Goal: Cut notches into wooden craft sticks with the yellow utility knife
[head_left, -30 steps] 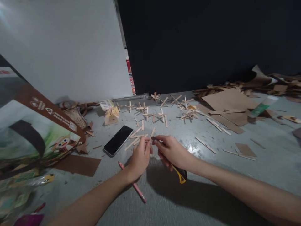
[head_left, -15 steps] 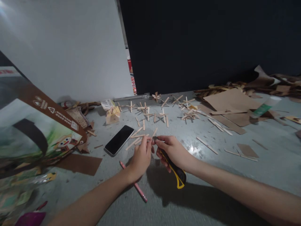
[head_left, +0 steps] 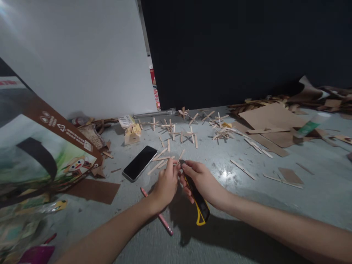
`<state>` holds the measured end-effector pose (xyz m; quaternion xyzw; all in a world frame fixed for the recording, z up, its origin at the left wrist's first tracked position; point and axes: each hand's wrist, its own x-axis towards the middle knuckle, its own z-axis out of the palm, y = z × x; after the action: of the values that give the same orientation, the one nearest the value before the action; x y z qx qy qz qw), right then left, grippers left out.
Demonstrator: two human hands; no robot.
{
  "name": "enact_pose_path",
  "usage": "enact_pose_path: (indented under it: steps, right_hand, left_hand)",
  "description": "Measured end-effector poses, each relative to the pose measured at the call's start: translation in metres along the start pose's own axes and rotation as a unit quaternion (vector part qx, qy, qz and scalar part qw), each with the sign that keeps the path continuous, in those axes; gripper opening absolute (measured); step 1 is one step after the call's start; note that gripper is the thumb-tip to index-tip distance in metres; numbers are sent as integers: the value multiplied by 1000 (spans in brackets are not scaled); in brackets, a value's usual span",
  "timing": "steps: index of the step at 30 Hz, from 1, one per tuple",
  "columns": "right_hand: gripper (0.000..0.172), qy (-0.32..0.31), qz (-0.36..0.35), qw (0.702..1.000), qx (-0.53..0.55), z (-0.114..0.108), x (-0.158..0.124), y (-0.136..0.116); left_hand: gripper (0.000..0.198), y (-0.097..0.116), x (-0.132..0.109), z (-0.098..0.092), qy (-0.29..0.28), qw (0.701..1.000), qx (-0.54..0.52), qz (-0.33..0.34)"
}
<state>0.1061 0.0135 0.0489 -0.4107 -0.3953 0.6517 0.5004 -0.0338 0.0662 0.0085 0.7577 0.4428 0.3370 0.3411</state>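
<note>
My right hand is wrapped round a black and yellow utility knife, its handle slanting down toward me and its front end up by my left fingertips. Pinched in my left hand is a small wooden stick, whose upper end shows above the fingers. The two hands meet just above the table, and the knife's tip is close to the stick; whether the blade touches it I cannot tell. Under my left forearm lies a pink pencil. A dark-screened phone lies left of my left hand, beside several loose wooden sticks.
Several crossed-stick pieces stand toward the back. Brown cardboard sheets and a green and white glue stick lie at right. A large printed box stands at left. Behind are a white panel and a black panel.
The utility knife's rear end has swung left and slightly down as my right hand turned. More of the stick shows above my left fingers. The surrounding things lie as before.
</note>
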Motion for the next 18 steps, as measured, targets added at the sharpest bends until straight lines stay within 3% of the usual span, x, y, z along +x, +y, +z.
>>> enact_pose_path:
  steps: [5,11,18]
  right_hand:
    - [37,-3,-9,1000,-23,-1,1,5]
    - [37,8,-25,986,-164,-6,5,5]
    - [35,-7,-11,987,-158,-14,10,5]
  left_hand:
    - [14,-1,1,0,4,1000,-30,5]
    - [19,2,6,-1,30,995,-83,44]
    - [35,1,7,1,7,986,-165,-3]
